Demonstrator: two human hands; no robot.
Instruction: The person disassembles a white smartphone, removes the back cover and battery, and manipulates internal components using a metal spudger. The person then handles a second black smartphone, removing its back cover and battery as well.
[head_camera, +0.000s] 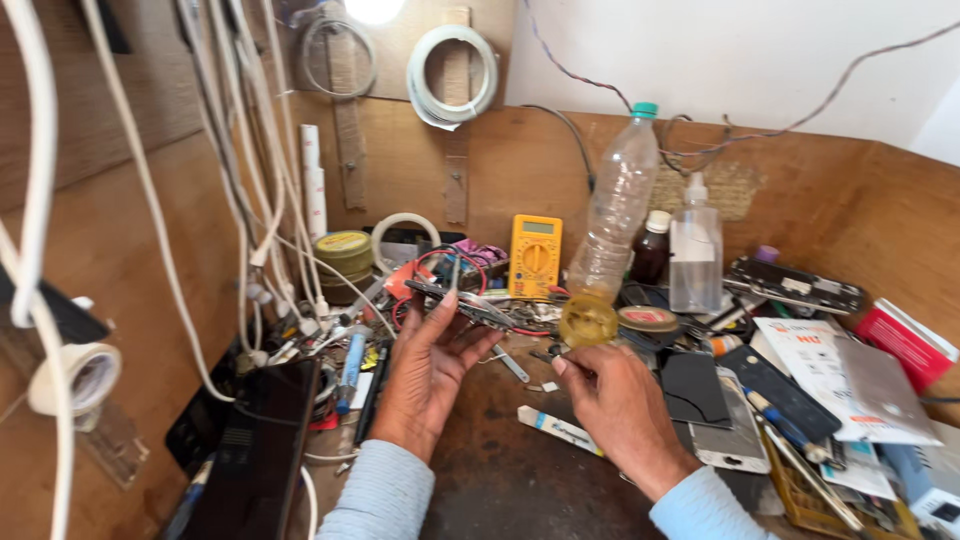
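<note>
The left hand (428, 375) holds a thin dark phone frame (462, 302) at its fingertips, the fingers curled up around its lower edge, just left of the yellow multimeter (535, 256). The right hand (618, 410), below and right of the multimeter, pinches a small tool whose tip is too small to make out; its fingers are narrow, closed on it. Right of the multimeter stand three bottles: a tall clear crumpled plastic bottle (612, 215) with a green cap, a dark brown one (652, 249), and a clear squarish one (695, 250). A round amber tape roll (588, 320) lies on the cluttered wooden table (500, 480) below the multimeter.
</note>
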